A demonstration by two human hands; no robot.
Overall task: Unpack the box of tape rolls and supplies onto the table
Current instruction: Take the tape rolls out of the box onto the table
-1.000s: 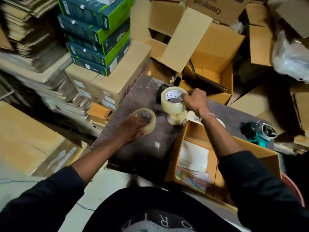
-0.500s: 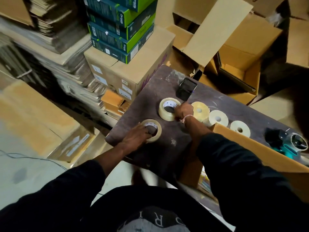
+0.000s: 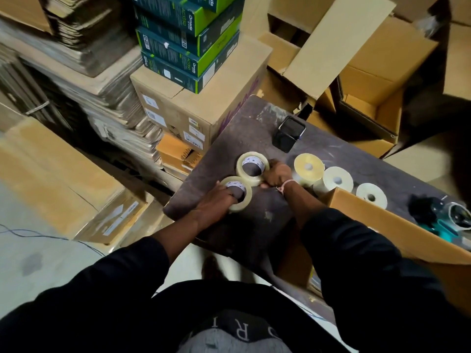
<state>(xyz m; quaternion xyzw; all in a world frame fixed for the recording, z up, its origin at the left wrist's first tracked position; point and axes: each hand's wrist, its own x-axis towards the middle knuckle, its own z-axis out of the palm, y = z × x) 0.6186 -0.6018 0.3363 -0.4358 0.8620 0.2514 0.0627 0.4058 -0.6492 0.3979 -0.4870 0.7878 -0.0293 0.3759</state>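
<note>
Two clear tape rolls lie flat on the dark table point(image 3: 257, 220), touching each other. My left hand point(image 3: 216, 200) grips the nearer roll point(image 3: 240, 202), fingers inside its core. My right hand point(image 3: 276, 175) holds the farther roll point(image 3: 251, 168) at its right side. Three cream label rolls point(image 3: 307, 168) point(image 3: 336, 179) point(image 3: 372, 196) stand in a row to the right. The open cardboard box point(image 3: 382, 225) sits at the table's right front, my right arm across its corner.
A black phone point(image 3: 289, 133) lies at the table's far side. A teal tape dispenser point(image 3: 448, 217) rests behind the box at far right. Stacked green boxes point(image 3: 188, 39) on a carton stand left of the table; open cartons point(image 3: 369, 98) lie behind it.
My right hand lowered the lifted tape roll onto the table and slid it beside the left roll. The left hand stayed on its roll. The camera view shifted left.
</note>
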